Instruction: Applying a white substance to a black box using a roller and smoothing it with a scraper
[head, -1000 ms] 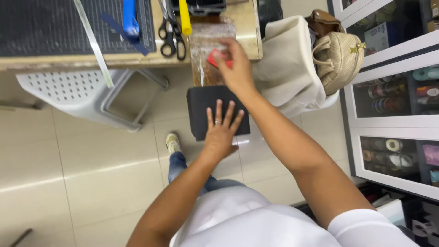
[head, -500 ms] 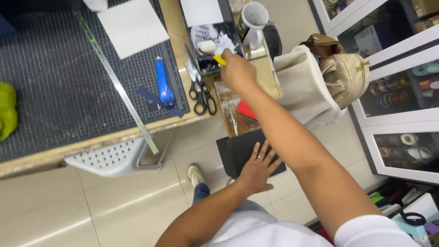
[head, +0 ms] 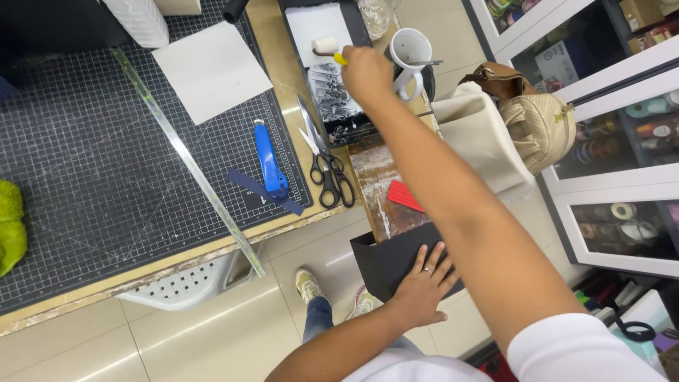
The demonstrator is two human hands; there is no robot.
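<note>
Right hand (head: 366,71) outstretched, left hand (head: 419,291) flat.

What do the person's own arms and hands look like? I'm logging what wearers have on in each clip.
Both forearms are bare. The right arm ends in a short white sleeve at the shoulder. The left hand wears a thin ring on one finger. The right hand shows no gloves or jewellery.

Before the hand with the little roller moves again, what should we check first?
1. Right hand grips the roller: ok.
2. Roller is over the black tray: ok.
3. Left hand lies flat on the black board: ok.
4. Scissors lie beside the arm, apart from it: ok.
5. White mug sits very close to the right hand: not ok.
6. Glue or paint on the roller: cannot tell.
</note>
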